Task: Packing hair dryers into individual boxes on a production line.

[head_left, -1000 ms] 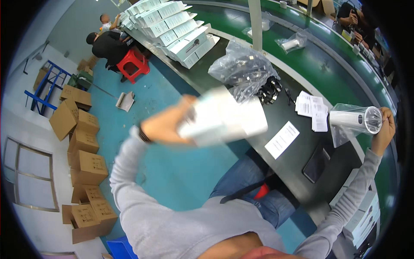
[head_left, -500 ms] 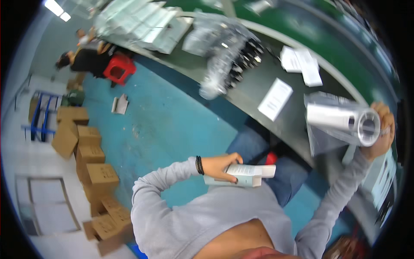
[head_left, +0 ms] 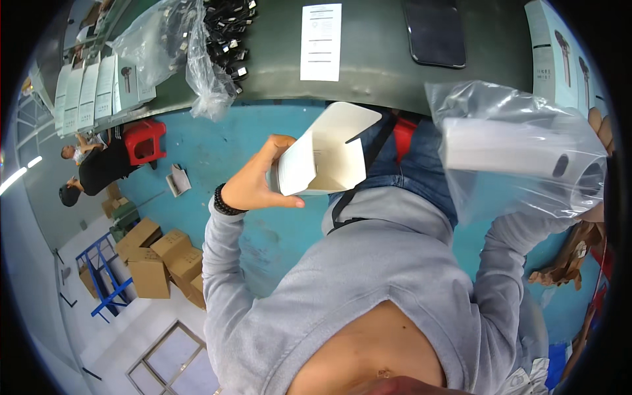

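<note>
So far the white carton (head_left: 322,155) is open and looks empty, gripped by the left hand (head_left: 253,184) near the person's lap. The white cylinder in its clear bag (head_left: 520,155) sits well apart on the right; the right hand (head_left: 596,214), at the rim, seems clamped on it. Putting one inside the other looks undone.

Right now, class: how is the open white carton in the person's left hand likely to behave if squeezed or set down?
The white carton looks like thin card, so it would probably flex or crush. The left hand holds it alone, suggesting lightness. Its open flap may make it tip easily.
</note>
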Demonstrator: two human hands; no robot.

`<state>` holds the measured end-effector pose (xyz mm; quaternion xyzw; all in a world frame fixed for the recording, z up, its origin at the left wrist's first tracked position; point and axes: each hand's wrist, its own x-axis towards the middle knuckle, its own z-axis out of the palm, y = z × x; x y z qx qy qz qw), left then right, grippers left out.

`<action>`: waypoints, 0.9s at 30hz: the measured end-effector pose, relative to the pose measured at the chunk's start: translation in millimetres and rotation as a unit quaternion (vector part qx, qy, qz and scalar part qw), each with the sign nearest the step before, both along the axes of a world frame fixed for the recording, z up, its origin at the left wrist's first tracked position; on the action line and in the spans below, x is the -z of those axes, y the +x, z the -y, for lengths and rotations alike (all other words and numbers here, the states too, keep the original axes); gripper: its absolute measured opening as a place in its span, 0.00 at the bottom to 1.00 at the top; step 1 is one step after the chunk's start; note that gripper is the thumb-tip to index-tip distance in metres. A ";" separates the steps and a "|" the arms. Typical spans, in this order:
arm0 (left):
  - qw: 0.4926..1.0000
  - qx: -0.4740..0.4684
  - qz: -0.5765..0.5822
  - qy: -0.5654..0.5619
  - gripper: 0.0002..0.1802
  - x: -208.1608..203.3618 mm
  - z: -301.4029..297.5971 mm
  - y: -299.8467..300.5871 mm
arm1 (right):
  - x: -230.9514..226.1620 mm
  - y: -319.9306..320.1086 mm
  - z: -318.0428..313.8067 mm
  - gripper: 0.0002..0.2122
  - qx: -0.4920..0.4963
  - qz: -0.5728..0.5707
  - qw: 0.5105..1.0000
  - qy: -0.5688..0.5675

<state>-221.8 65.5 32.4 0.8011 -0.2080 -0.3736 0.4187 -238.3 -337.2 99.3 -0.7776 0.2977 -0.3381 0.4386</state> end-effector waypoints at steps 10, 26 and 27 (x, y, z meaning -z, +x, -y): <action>0.998 0.049 -0.045 0.022 0.47 -11.2 35.4 4.3 | 84.9 -7.8 13.8 0.12 -0.444 0.437 0.716 0.314; 0.976 0.116 -0.159 -0.091 0.48 5.7 101.5 8.1 | 89.6 -12.5 -64.6 0.04 -0.541 0.281 0.781 0.132; 0.977 0.084 -0.160 -0.113 0.47 6.0 102.4 7.3 | 84.3 -12.6 -65.9 0.04 -0.538 0.282 0.784 0.128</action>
